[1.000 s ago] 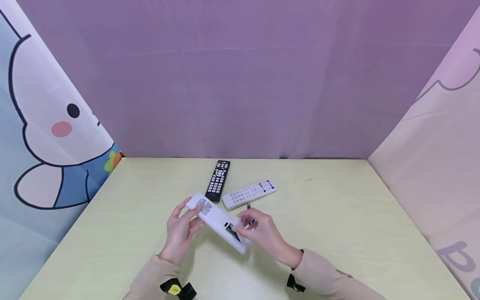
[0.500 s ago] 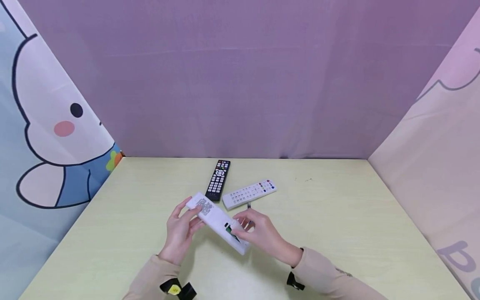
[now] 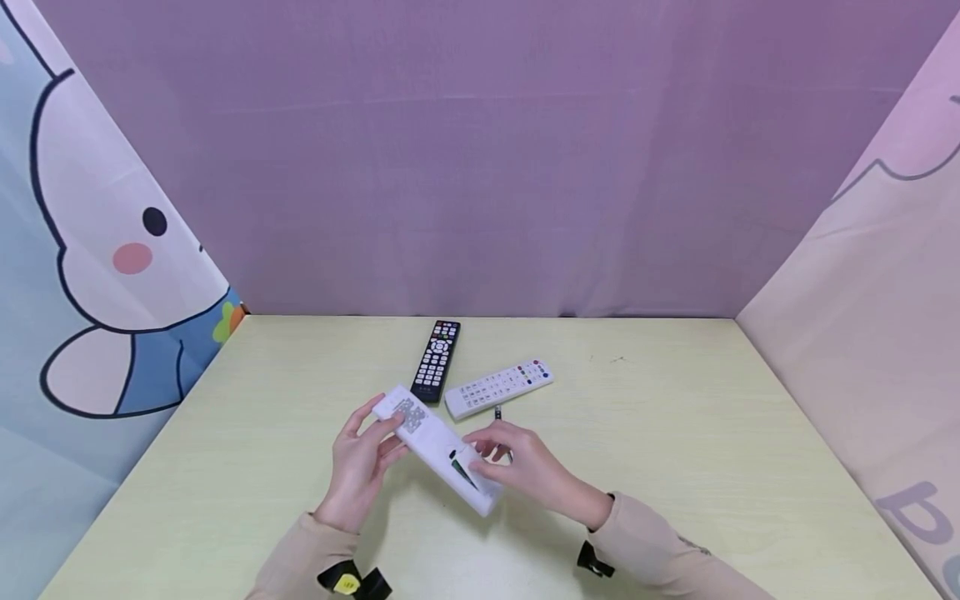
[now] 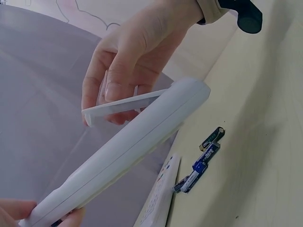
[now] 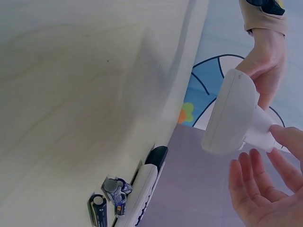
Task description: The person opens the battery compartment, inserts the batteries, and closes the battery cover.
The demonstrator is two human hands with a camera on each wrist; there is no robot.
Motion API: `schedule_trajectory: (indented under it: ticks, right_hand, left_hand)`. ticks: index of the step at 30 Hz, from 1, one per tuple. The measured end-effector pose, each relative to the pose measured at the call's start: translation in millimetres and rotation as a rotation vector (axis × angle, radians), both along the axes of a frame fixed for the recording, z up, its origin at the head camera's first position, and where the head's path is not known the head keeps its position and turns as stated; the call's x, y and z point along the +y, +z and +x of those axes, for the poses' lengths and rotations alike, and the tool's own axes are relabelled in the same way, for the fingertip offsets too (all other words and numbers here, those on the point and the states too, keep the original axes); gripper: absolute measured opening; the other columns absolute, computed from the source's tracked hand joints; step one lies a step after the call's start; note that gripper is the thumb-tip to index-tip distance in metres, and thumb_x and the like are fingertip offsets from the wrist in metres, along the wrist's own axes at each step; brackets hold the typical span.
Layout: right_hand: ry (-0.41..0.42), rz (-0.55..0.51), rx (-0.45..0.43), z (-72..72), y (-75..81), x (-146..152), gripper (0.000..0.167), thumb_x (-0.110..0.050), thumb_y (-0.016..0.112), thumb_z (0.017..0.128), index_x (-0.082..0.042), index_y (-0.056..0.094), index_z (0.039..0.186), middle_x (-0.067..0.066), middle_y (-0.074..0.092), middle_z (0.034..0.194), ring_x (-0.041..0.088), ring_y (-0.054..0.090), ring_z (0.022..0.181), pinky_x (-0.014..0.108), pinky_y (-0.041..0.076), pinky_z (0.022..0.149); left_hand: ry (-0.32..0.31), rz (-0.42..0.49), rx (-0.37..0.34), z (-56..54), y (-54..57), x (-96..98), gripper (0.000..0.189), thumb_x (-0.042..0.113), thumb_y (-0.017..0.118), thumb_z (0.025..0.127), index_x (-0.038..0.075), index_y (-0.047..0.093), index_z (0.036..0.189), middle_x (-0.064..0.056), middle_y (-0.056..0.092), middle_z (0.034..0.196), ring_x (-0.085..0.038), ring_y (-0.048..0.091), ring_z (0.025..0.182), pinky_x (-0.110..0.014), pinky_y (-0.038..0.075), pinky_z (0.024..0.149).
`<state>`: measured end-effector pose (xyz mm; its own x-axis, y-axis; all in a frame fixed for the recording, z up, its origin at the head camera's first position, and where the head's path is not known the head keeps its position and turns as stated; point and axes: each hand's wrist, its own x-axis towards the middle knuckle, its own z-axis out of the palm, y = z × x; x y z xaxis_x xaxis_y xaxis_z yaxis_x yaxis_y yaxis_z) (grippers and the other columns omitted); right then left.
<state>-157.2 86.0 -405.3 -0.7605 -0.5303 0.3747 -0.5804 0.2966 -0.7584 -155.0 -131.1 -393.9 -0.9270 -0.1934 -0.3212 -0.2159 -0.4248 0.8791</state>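
My left hand (image 3: 354, 479) grips a white remote control (image 3: 429, 435) by its labelled end, back side up and raised over the table. A dark, partly covered slot shows near its other end. My right hand (image 3: 536, 473) pinches the battery cover (image 4: 120, 107) between thumb and fingers. In the left wrist view that cover slants, one end meeting the back of the remote and the other standing off it. The right wrist view has the right thumb (image 5: 289, 138) against the cover. Behind the right hand lie several small batteries (image 4: 205, 153) on the table.
A black remote (image 3: 436, 362) and a second white remote (image 3: 500, 388) lie buttons up beyond the hands. The pale table (image 3: 675, 450) ends at a purple curtain (image 3: 480, 167), with printed cloths at both sides.
The right hand has tilted the cover down closer to the remote's back, and the dark opening shows narrower. The left hand has stayed nearly still, and the remotes on the table have not moved.
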Motion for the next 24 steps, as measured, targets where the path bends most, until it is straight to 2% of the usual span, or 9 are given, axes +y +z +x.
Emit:
schedule_trajectory:
  ticks: [11,17,24]
  right_hand:
    - [0.014,0.110,-0.014,1.3,2.5,0.7,0.030,-0.009,0.067,0.076,-0.003,0.063,0.105,0.006,0.057,0.095,0.020,0.056,0.086,0.025,0.052,0.073]
    - [0.035,0.150,0.057,1.4,2.0,1.0,0.030,-0.008,0.066,0.076,-0.003,0.062,0.106,0.007,0.056,0.095,0.022,0.056,0.084,0.025,0.052,0.071]
    - [0.040,0.195,0.118,3.1,2.3,2.5,0.032,-0.011,0.066,0.077,-0.003,0.061,0.108,0.007,0.056,0.096,0.017,0.056,0.083,0.018,0.051,0.071]
  left_hand:
    - [-0.031,-0.009,0.023,2.7,3.6,1.0,0.051,-0.003,0.055,0.081,0.009,0.039,0.128,-0.001,0.065,0.084,-0.015,0.065,0.069,-0.025,0.056,0.062]
    - [-0.032,-0.008,0.026,2.8,4.7,1.7,0.050,-0.003,0.056,0.081,0.009,0.039,0.127,-0.001,0.065,0.083,-0.015,0.065,0.069,-0.025,0.056,0.062]
    - [-0.035,-0.017,0.024,2.6,4.9,2.3,0.050,-0.002,0.056,0.081,0.009,0.039,0.127,-0.001,0.064,0.085,-0.014,0.065,0.069,-0.026,0.056,0.064]
